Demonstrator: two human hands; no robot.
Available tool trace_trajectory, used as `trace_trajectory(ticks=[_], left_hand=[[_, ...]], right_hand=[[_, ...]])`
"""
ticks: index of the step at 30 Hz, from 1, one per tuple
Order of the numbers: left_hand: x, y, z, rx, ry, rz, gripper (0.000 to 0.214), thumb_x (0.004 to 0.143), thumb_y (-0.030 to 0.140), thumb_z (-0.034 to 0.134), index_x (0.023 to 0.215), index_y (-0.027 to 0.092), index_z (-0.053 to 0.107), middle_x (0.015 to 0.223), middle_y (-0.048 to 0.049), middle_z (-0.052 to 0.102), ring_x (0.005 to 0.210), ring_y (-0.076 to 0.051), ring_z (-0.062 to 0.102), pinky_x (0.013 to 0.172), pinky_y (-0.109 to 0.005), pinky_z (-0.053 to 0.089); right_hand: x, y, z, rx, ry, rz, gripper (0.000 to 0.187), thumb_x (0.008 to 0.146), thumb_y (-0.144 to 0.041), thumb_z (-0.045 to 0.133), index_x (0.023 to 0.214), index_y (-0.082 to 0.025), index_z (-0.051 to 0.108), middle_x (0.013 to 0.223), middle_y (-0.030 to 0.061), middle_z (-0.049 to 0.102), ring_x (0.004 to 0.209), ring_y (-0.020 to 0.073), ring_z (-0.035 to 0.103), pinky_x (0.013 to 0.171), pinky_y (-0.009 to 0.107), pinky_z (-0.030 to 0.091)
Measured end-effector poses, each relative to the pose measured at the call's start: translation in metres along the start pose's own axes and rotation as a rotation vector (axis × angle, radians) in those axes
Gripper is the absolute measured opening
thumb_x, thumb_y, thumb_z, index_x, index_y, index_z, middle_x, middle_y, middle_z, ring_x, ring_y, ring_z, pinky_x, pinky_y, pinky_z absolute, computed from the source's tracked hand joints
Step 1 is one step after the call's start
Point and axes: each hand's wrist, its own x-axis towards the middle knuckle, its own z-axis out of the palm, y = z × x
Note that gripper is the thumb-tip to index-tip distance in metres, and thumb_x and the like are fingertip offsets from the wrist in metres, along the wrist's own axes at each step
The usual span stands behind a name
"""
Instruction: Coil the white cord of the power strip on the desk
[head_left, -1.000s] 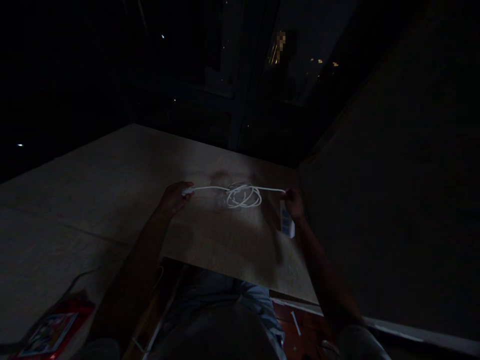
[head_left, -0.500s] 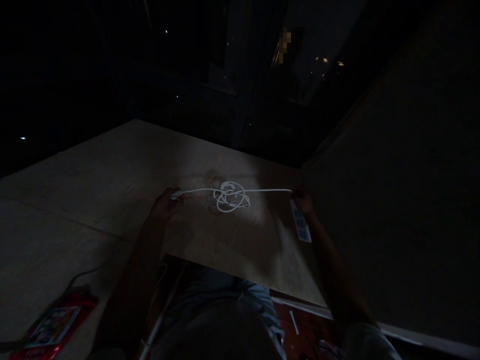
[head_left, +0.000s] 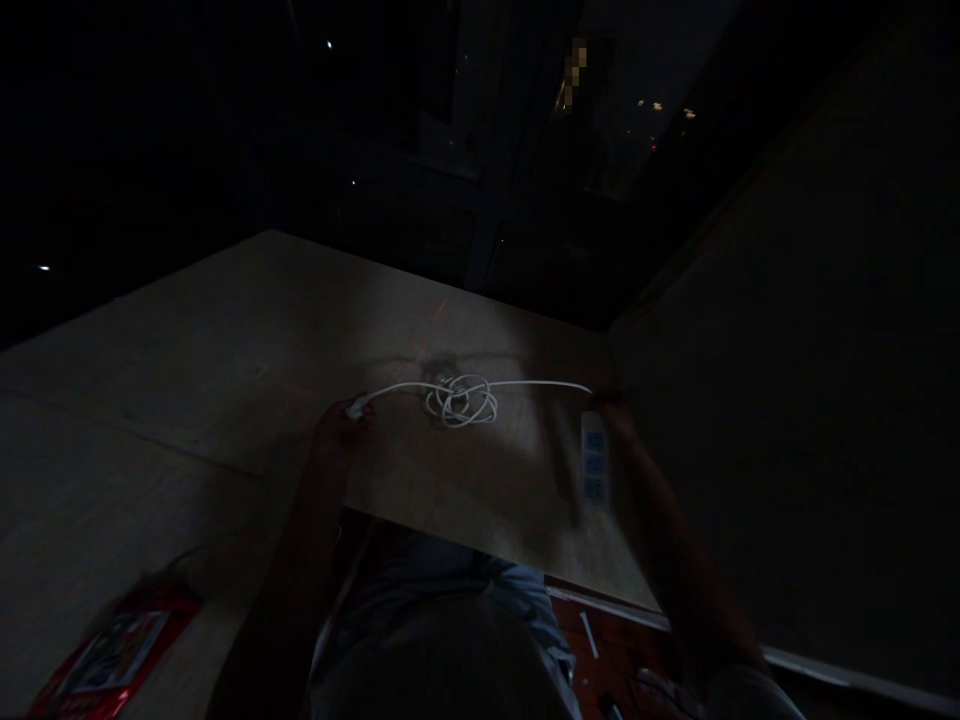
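A white power cord (head_left: 461,402) hangs tangled in loops between my hands, just above the tabletop. My left hand (head_left: 339,428) is closed on the white plug (head_left: 355,408) at the cord's left end. On the other side my right hand (head_left: 611,412) grips the cord's right end where it meets a white power strip (head_left: 594,460). The strip hangs down below that hand, slightly blurred, with three blue patches on its face. The right fingers are dark and partly hidden. Slack curves run from the tangle to both hands.
The pale wooden table (head_left: 315,320) meets a dark wall (head_left: 772,400) on the right. A red packet (head_left: 124,650) lies at the lower left. My legs (head_left: 427,575) are under the front edge, beside a reddish floor (head_left: 622,660). Dark window glass stands beyond the table.
Both hands have come slightly lower, and the stretches of cord beside the tangle have gone from nearly straight to curved. The power strip has swung to hang more upright.
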Motion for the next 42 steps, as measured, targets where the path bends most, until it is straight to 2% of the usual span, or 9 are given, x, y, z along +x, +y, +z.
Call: trace_trajectory(ticks=[5,13,18,22,26,29,33,36,42], left_hand=[[-0.017,-0.043,-0.007,-0.21,-0.062,-0.058,0.017,0.079,0.007,0.049,0.087,0.012,0.064,0.08,-0.0078,0.071,0.072,-0.016,0.068,0.064,-0.028,0.058],[-0.019,-0.095,-0.019,0.343,-0.347,-0.152,0.048,0.056,0.005,0.067,0.103,0.015,0.069,0.076,-0.0048,0.074,0.067,-0.02,0.07,0.058,-0.026,0.05],[-0.003,-0.118,-0.016,0.508,-0.245,-0.243,0.017,0.071,0.025,0.068,0.08,0.011,0.071,0.073,-0.0109,0.075,0.064,-0.021,0.07,0.05,-0.025,0.044],[0.01,-0.14,-0.007,0.539,-0.22,-0.296,0.028,0.08,0.033,0.065,0.066,0.01,0.069,0.064,-0.013,0.072,0.051,-0.018,0.065,0.046,-0.024,0.041],[0.01,-0.154,0.005,0.47,-0.293,-0.304,0.014,0.073,0.02,0.073,0.084,0.01,0.071,0.076,-0.0121,0.076,0.064,-0.022,0.071,0.057,-0.027,0.049],[0.007,-0.159,0.016,0.383,-0.339,-0.326,0.031,0.071,0.011,0.074,0.101,0.014,0.069,0.09,-0.0103,0.077,0.076,-0.024,0.073,0.066,-0.031,0.052],[0.009,-0.166,0.03,0.21,-0.314,-0.282,0.014,0.079,0.008,0.068,0.092,0.014,0.07,0.093,-0.0085,0.075,0.085,-0.019,0.071,0.077,-0.029,0.052],[0.011,-0.171,0.038,0.143,-0.324,-0.293,0.004,0.085,0.014,0.065,0.086,0.014,0.069,0.081,-0.0054,0.071,0.074,-0.016,0.069,0.072,-0.026,0.052],[0.012,-0.174,0.054,0.032,-0.349,-0.403,0.024,0.096,0.028,0.052,0.081,0.014,0.066,0.075,-0.0056,0.07,0.063,-0.015,0.067,0.058,-0.026,0.053]], right_hand=[[-0.033,0.006,0.027,0.199,-0.137,0.189,0.012,0.058,-0.029,0.065,0.064,-0.02,0.061,0.057,-0.0002,0.063,0.051,0.0157,0.055,0.053,0.028,0.043],[-0.081,0.001,0.072,0.484,-0.257,0.407,0.014,0.066,-0.027,0.07,0.076,-0.02,0.065,0.051,-0.004,0.058,0.044,0.012,0.053,0.044,0.023,0.042],[-0.11,0.002,0.088,0.537,-0.317,0.479,0.02,0.066,-0.029,0.076,0.081,-0.018,0.068,0.052,-0.0038,0.059,0.042,0.011,0.051,0.042,0.023,0.04],[-0.119,0.006,0.096,0.543,-0.394,0.479,0.025,0.07,-0.034,0.076,0.088,-0.017,0.07,0.056,-0.0034,0.06,0.044,0.0112,0.052,0.042,0.023,0.039],[-0.123,0.006,0.106,0.541,-0.455,0.493,0.025,0.072,-0.035,0.075,0.089,-0.018,0.07,0.056,-0.0032,0.061,0.046,0.012,0.055,0.045,0.024,0.04],[-0.128,-0.001,0.114,0.51,-0.508,0.517,0.029,0.07,-0.037,0.077,0.091,-0.017,0.072,0.058,-0.0026,0.063,0.047,0.0121,0.055,0.045,0.023,0.039],[-0.136,-0.011,0.118,0.441,-0.581,0.453,0.037,0.066,-0.043,0.081,0.09,-0.015,0.073,0.06,-0.0005,0.066,0.048,0.0119,0.054,0.046,0.023,0.037],[-0.14,-0.015,0.117,0.364,-0.615,0.414,0.046,0.064,-0.05,0.081,0.091,-0.014,0.073,0.059,0.0011,0.068,0.045,0.0117,0.052,0.044,0.023,0.033],[-0.148,-0.013,0.119,0.272,-0.693,0.337,0.054,0.066,-0.061,0.077,0.092,-0.014,0.074,0.06,0.0014,0.068,0.045,0.0107,0.051,0.046,0.023,0.034]])
